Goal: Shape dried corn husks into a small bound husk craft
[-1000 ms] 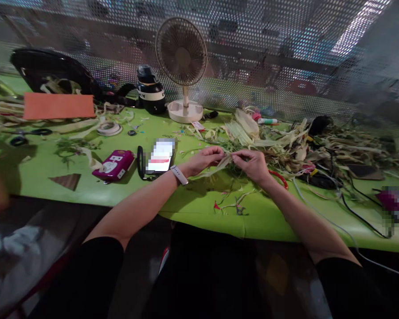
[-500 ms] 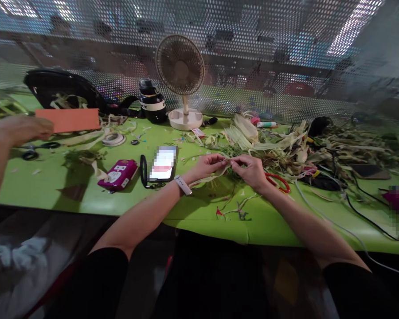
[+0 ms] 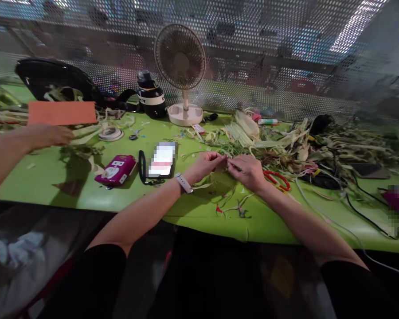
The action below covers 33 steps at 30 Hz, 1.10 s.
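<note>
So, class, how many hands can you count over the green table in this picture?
3. The wearer's left hand and right hand meet at mid-table, pinching a husk strip. A co-worker's hand reaches in at far left. Others may be out of frame.

Both forearms bare, short black sleeves ending just above the elbows. Left hand [image 3: 206,164]: pale grey smartwatch [image 3: 183,182] on the wrist, light band, rounded rectangular case. Right hand [image 3: 249,170]: no watch, no rings visible. Dark clothing across the lap below the watch, detail too dim to tell.
</note>
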Motion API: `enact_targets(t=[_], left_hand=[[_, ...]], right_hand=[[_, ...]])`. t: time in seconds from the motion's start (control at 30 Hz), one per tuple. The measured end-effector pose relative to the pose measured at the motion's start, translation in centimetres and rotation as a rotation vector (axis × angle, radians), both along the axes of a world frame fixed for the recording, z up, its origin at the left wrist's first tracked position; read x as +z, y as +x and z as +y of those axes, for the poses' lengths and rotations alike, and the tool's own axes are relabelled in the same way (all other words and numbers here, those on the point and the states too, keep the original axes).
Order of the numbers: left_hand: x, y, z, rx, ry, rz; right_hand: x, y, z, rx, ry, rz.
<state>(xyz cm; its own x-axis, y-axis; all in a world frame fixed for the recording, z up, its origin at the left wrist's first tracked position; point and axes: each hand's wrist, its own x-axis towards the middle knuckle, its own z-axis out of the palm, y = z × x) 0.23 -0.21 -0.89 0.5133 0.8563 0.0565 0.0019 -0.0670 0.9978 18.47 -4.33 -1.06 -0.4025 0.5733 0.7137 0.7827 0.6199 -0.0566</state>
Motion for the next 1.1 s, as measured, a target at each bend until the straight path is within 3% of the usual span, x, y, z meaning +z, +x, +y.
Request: enact_targets(t=[0.33,0.67,0.87,1.1], left_hand=[[-0.06,-0.5,0.83,-0.038,0.157,0.138],[-0.13,-0.52,1.07,-0.028,-0.062,0.126],[0.12,-0.42,0.79,-0.019,0.158,0.102],[0.04,0.02,0.21,-0.008,0.349,0.081]], right_hand=[[-0.25,0.43,0.37,0.018,-0.044,-0.08],[0.61,0.88,0.3,0.026,-0.127,-0.292],[0.07,0.61,0.23,-0.015,-0.164,0.007],[-0.17,0.21,0.41,0.031,-0.406,0.414]])
